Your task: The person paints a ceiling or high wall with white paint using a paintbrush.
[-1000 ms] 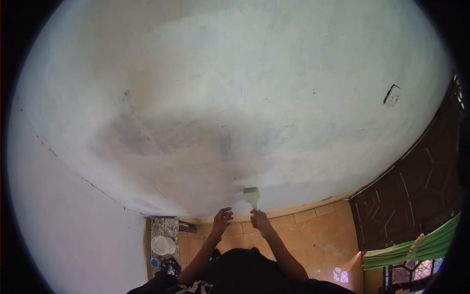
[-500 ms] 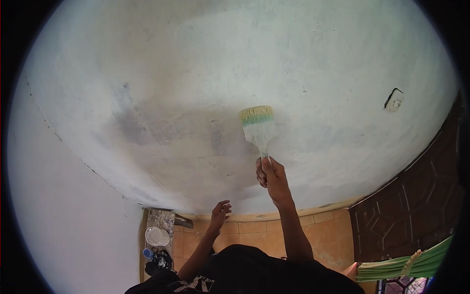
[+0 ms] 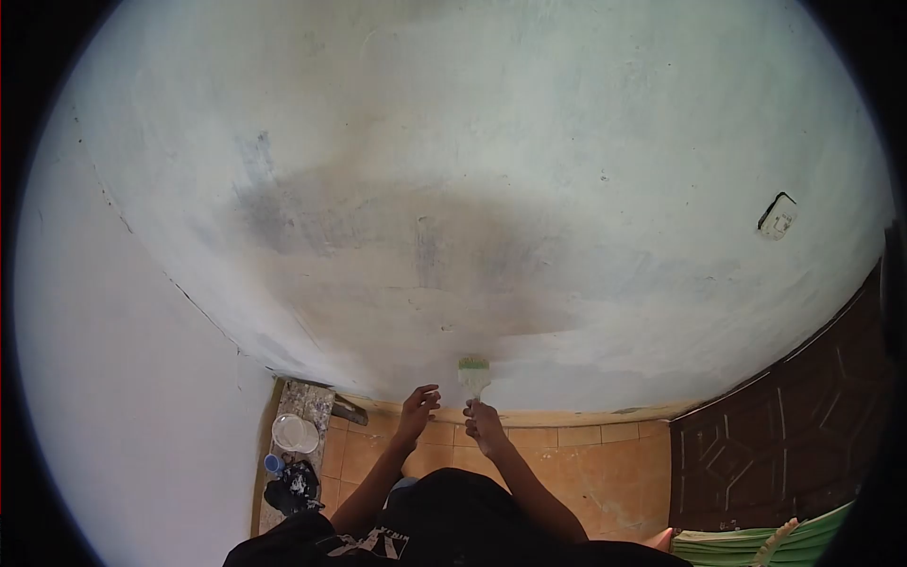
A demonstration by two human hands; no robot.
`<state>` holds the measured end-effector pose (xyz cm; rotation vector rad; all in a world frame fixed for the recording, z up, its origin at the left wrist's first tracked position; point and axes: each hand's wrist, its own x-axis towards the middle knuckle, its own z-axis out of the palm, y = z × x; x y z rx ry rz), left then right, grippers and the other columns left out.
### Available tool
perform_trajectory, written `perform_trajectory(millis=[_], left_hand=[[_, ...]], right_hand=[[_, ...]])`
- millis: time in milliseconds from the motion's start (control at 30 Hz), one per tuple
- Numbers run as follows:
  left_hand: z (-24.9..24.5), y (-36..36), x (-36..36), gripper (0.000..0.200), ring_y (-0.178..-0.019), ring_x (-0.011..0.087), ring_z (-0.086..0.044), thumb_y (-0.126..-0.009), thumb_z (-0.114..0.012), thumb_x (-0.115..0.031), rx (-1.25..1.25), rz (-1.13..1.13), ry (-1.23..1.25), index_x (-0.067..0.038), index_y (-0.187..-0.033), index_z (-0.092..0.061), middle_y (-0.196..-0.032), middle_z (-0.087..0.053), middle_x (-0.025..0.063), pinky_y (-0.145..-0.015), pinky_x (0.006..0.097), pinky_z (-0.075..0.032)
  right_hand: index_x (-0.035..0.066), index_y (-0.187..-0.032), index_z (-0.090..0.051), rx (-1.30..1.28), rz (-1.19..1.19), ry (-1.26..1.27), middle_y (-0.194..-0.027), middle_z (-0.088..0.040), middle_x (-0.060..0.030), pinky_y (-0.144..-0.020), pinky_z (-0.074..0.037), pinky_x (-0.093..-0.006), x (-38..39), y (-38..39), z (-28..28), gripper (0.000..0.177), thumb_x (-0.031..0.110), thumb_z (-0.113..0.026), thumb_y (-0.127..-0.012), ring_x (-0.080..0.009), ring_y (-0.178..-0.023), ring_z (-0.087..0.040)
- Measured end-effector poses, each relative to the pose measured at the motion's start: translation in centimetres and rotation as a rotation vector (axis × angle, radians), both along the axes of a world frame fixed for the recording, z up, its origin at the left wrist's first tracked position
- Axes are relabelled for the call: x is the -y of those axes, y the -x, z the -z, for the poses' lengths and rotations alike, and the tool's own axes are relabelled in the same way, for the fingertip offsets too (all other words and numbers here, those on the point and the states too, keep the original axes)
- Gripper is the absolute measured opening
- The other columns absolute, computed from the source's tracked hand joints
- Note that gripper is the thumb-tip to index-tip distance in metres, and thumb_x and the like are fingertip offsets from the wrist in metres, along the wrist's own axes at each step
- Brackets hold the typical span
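Observation:
My right hand (image 3: 486,422) is wrapped round the handle of a wide paintbrush (image 3: 474,371). The brush points up, its pale ferrule spattered with paint and its bristles yellow-green, low against the whitish wall (image 3: 642,274). Just left of it, my left hand (image 3: 419,413) hangs in front of the lower wall with loosely bent fingers apart and nothing in them. Grey and brownish patches, partly my shadow, spread over the middle of the wall.
At the lower left stands a paint-spattered bench (image 3: 307,402) bearing a white tub (image 3: 295,434), a blue cup (image 3: 274,463) and a dark bundle (image 3: 295,489). A switch (image 3: 778,216) sits on the wall. Right are a dark carved door (image 3: 756,444) and green curtain (image 3: 765,546).
My right hand has brought the paintbrush down and slightly left, from mid-wall to near the wall's foot. My left hand stays about where it was. The view has shifted slightly.

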<state>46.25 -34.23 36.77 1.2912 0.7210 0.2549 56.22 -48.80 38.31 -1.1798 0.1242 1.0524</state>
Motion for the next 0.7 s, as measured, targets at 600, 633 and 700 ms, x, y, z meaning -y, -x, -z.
perform_trajectory(millis=[600,633,700], left_hand=[[-0.8,-0.8,2.3,0.033,-0.096,0.0147,-0.059,-0.096,-0.056,-0.031,0.015,0.025,-0.011,-0.015,-0.125,-0.056,-0.107,-0.062,0.0018,-0.078,0.0323,-0.047],[-0.8,-0.7,2.4,0.033,-0.096,0.0147,-0.059,-0.096,-0.056,-0.031,0.011,0.025,-0.016,-0.015,-0.125,-0.056,-0.107,-0.062,0.0018,-0.078,0.0319,-0.047],[-0.9,-1.0,2.5,0.033,-0.096,0.0145,-0.059,-0.096,-0.056,-0.031,0.013,0.021,-0.026,-0.014,-0.125,-0.056,-0.106,-0.062,0.0019,-0.077,0.0311,-0.047]], right_hand=[[0.008,-0.092,-0.049,0.783,0.086,-0.416,-0.064,-0.037,0.0058,-0.044,-0.025,-0.0196,-0.7,-6.3,-22.9,0.037,0.042,-0.04,-0.102,-0.0024,-0.05,-0.029],[0.008,-0.091,-0.048,0.805,0.11,-0.41,-0.064,-0.037,0.006,-0.044,-0.025,-0.0199,-1.3,-7.3,-21.3,0.038,0.043,-0.04,-0.102,-0.0024,-0.05,-0.029],[0.009,-0.091,-0.049,0.746,0.086,-0.361,-0.062,-0.035,0.0062,-0.044,-0.026,-0.0212,-0.8,-7.8,-16.1,0.036,0.041,-0.04,-0.103,-0.0036,-0.049,-0.029]])
